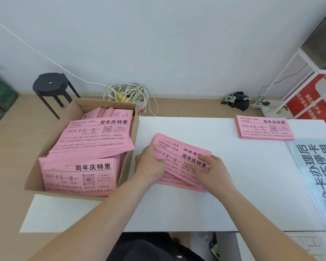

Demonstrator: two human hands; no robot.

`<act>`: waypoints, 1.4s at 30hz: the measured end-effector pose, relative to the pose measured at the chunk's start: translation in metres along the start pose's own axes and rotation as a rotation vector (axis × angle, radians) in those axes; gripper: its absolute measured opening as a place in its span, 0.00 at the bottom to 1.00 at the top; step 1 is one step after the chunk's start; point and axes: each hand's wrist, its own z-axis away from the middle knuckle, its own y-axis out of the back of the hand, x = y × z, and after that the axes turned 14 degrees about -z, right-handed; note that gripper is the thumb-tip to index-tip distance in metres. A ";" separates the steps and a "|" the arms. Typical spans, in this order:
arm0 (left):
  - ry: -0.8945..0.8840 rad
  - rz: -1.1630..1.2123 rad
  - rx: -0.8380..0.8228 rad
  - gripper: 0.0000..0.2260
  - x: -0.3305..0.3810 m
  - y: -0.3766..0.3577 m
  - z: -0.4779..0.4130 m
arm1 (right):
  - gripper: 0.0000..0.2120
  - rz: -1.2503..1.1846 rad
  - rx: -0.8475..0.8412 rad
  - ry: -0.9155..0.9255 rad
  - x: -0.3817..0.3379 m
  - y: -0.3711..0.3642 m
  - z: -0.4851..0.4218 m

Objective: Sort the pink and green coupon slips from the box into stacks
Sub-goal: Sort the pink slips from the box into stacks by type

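A loose bundle of pink slips [179, 154] lies on the white surface [233, 194] at the middle of the frame. It is fanned out, with its edges out of line and its long side running from upper left to lower right. The left hand [151, 164] is at the bundle's left end, its fingers [159, 162] curled over the edge and gripping the slips. The right hand [213, 171] is on the bundle's right half. Its fingers [203, 159] lie fairly flat and close together on the top slip, pressing on the printed heading; the thumb is hidden.

At the left of the frame an open cardboard box [77, 108] sits touching the left edge of the surface. It is filled with more pink slips [94, 140] in several slumped, overlapping piles, print facing up. A white sheet [55, 211] lies under the box's near end.

In the upper right of the frame, well apart from the hands, a squared stack [264, 129] of pink slips rests on the surface near its far edge. Just below it a pale sign [316, 178] with large dark characters lies along the right edge.

On the floor beyond are a black stool [51, 85] at upper left, a tangle of white cable [128, 93] behind the box, and a dark heap of cloth [237, 101] by the wall. A white rack [307, 59] with a red poster [305, 98] stands at the far right.
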 end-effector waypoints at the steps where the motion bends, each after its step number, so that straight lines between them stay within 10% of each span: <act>1: -0.007 -0.021 -0.001 0.29 0.000 0.002 -0.003 | 0.27 -0.008 0.002 -0.007 -0.001 -0.001 0.000; 14: -0.157 0.085 -0.022 0.25 -0.007 -0.003 0.005 | 0.45 0.207 0.021 -0.111 -0.009 -0.006 0.001; 21: -0.109 0.076 -0.021 0.40 -0.020 -0.005 -0.003 | 0.49 0.303 -0.038 -0.084 -0.016 -0.002 -0.004; 30: -0.301 0.083 0.011 0.15 -0.023 -0.011 0.028 | 0.49 0.484 -0.118 -0.061 -0.022 -0.001 -0.014; 37: -0.521 -0.122 0.020 0.14 -0.034 -0.013 0.046 | 0.42 0.531 -0.123 -0.076 -0.021 -0.002 -0.017; 42: -0.187 0.074 0.091 0.13 -0.021 -0.003 0.026 | 0.45 0.547 -0.126 -0.081 -0.024 -0.003 -0.017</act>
